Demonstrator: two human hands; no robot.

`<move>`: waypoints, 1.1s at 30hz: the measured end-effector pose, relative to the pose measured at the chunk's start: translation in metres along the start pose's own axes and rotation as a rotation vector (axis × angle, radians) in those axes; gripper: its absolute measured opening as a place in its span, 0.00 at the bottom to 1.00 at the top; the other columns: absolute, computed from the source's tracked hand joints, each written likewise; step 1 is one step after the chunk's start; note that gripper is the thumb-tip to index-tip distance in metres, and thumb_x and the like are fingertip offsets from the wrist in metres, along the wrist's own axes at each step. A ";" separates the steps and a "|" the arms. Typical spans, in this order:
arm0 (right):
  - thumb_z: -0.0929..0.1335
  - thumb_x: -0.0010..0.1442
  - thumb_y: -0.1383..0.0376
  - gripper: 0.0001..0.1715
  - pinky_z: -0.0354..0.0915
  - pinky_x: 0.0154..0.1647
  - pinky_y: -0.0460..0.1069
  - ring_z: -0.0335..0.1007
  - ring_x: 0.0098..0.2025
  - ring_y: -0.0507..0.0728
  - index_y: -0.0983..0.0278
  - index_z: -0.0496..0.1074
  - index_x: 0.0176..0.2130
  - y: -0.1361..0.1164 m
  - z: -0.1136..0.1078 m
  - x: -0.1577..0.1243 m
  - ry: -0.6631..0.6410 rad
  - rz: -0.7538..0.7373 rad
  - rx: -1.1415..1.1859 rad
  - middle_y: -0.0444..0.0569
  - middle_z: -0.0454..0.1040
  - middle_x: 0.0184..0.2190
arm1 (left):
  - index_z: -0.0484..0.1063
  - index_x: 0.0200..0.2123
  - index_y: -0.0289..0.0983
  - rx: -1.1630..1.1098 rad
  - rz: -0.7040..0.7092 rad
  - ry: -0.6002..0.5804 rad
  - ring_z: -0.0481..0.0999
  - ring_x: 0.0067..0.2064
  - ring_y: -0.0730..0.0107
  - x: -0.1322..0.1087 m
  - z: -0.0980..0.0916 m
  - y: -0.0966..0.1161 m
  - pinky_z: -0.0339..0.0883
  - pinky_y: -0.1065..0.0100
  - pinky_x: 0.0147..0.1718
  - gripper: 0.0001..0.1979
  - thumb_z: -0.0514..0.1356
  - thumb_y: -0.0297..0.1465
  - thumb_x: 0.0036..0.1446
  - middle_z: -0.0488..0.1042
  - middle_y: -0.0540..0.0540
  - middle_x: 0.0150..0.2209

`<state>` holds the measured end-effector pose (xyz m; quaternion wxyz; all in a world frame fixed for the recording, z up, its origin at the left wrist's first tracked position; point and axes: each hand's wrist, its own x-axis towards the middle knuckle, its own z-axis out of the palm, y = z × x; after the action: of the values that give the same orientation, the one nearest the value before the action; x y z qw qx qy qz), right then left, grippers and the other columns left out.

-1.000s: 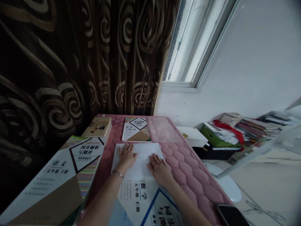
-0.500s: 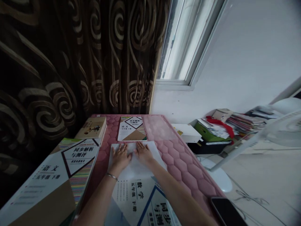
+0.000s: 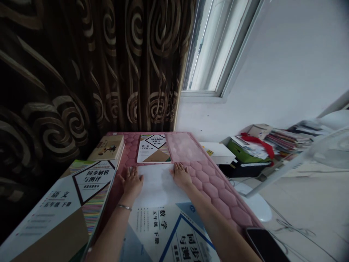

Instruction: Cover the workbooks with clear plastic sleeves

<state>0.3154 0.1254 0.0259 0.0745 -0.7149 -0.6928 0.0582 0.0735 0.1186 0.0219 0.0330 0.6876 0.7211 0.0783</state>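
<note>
A white sheet or cover flap point(image 3: 155, 182) lies flat at the far end of a workbook point(image 3: 147, 227) with a blue and white cover. I cannot tell whether the two are joined. My left hand point(image 3: 132, 183) rests palm down on the sheet's left edge, fingers apart, a silver bangle on the wrist. Over the right edge lies my right hand point(image 3: 181, 175), its fingers stretched forward. Both are open and hold nothing. Just beyond the sheet is a smaller-looking workbook point(image 3: 153, 148) with a brown and white cover.
A pink quilted cloth point(image 3: 207, 185) covers the table. To the left are a large workbook point(image 3: 62, 207) and a thick tan book point(image 3: 107, 147). A translucent plastic sheet point(image 3: 185, 147) lies at the back. A phone point(image 3: 265, 243) sits near the right edge, beside a white fan point(image 3: 294, 167).
My hands have slid apart along the white sheet, the left one leftward and the right one rightward, from near its middle to its two edges.
</note>
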 end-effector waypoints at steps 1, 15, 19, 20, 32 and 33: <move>0.52 0.70 0.57 0.34 0.45 0.67 0.64 0.46 0.70 0.66 0.73 0.55 0.66 -0.001 0.000 0.000 -0.007 0.013 -0.001 0.63 0.53 0.67 | 0.54 0.67 0.36 0.010 -0.033 0.004 0.44 0.70 0.45 0.000 -0.002 -0.003 0.32 0.28 0.61 0.29 0.44 0.38 0.65 0.53 0.38 0.69; 0.52 0.70 0.56 0.34 0.45 0.65 0.67 0.43 0.70 0.66 0.73 0.53 0.67 -0.009 0.001 0.002 -0.072 0.094 -0.093 0.63 0.50 0.69 | 0.67 0.60 0.40 0.024 0.024 0.153 0.59 0.66 0.51 -0.074 0.000 -0.015 0.47 0.37 0.63 0.22 0.48 0.32 0.66 0.64 0.41 0.64; 0.56 0.69 0.60 0.29 0.49 0.62 0.69 0.42 0.70 0.71 0.71 0.65 0.61 -0.055 -0.006 -0.013 -0.013 0.058 -0.154 0.65 0.55 0.67 | 0.66 0.61 0.36 -0.025 0.061 0.178 0.58 0.66 0.50 -0.080 -0.001 -0.021 0.51 0.41 0.63 0.23 0.48 0.31 0.65 0.63 0.39 0.65; 0.56 0.69 0.60 0.27 0.50 0.62 0.67 0.41 0.70 0.69 0.69 0.66 0.60 -0.071 -0.005 -0.019 -0.012 -0.071 -0.118 0.62 0.56 0.67 | 0.67 0.60 0.36 -0.023 0.067 0.182 0.58 0.66 0.50 -0.080 -0.002 -0.021 0.50 0.40 0.63 0.23 0.48 0.31 0.65 0.63 0.39 0.65; 0.51 0.70 0.52 0.31 0.43 0.66 0.69 0.44 0.70 0.61 0.57 0.59 0.65 -0.168 0.011 0.019 -0.224 -0.558 0.105 0.47 0.57 0.67 | 0.64 0.63 0.37 -0.089 0.033 0.116 0.58 0.66 0.50 -0.075 0.003 -0.020 0.48 0.40 0.63 0.26 0.46 0.27 0.63 0.62 0.41 0.65; 0.51 0.70 0.52 0.30 0.44 0.65 0.69 0.45 0.70 0.61 0.57 0.60 0.65 -0.171 0.010 0.024 -0.210 -0.545 0.096 0.46 0.58 0.67 | 0.64 0.63 0.37 -0.108 0.032 0.113 0.58 0.66 0.50 -0.075 0.002 -0.019 0.49 0.40 0.63 0.26 0.47 0.27 0.62 0.62 0.41 0.65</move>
<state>0.1461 0.1547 0.0485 0.0489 -0.4885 -0.8595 0.1425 0.0587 0.0434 0.0123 0.0281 0.6909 0.7053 0.1560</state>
